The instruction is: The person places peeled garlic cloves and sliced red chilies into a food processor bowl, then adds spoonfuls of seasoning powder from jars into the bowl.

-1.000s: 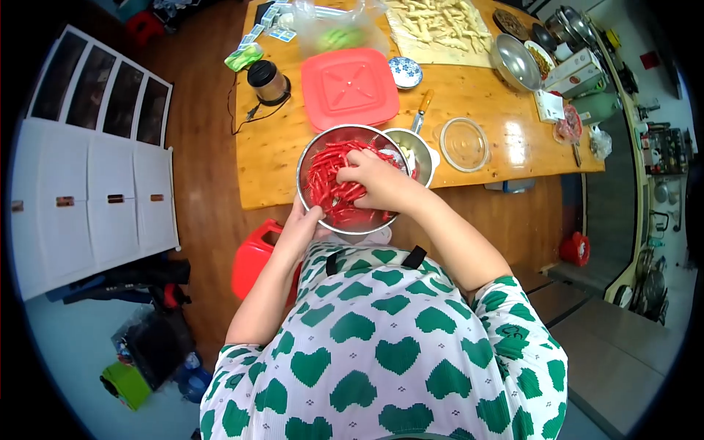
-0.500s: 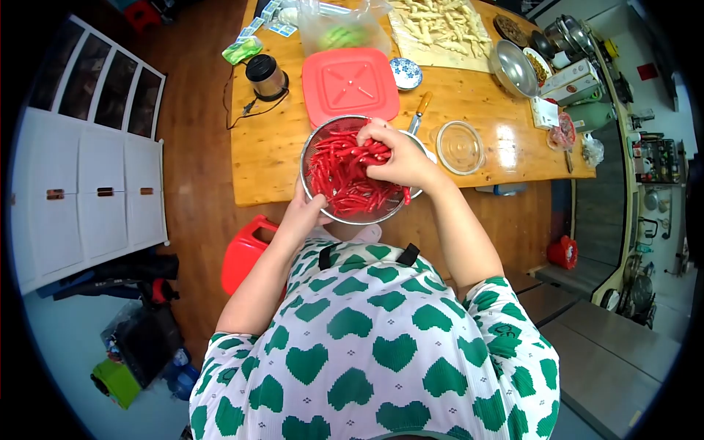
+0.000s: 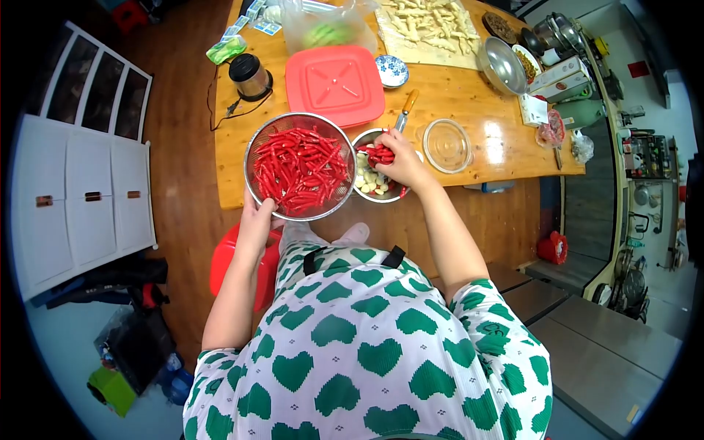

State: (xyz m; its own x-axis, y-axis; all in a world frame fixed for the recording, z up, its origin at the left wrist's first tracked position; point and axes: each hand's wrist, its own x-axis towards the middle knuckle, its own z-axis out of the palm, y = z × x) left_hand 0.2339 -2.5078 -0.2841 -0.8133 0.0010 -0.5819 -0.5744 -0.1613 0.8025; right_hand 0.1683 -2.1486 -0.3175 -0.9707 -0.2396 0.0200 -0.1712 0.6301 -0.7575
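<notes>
A metal mesh colander (image 3: 253, 176) full of red chillies (image 3: 301, 169) is held above the near edge of a wooden table (image 3: 469, 103). My left hand (image 3: 257, 216) grips the colander's near rim from below. My right hand (image 3: 396, 158) is shut on a handful of red chillies (image 3: 377, 152) over a small steel bowl (image 3: 378, 196) that holds pale garlic cloves. The bowl stands just right of the colander.
A red square lid (image 3: 334, 81), a small grinder (image 3: 248, 75), a knife (image 3: 403, 110), a clear glass lid (image 3: 447, 145), a patterned dish (image 3: 391, 70), a tray of pale dough pieces (image 3: 425, 26) and steel bowls (image 3: 499, 62) lie on the table. A red stool (image 3: 220, 264) stands below. White drawers (image 3: 88, 198) are left.
My right hand lifted a handful of chillies out of the colander and moved right, over the small bowl. The colander shifted left, uncovering the bowl.
</notes>
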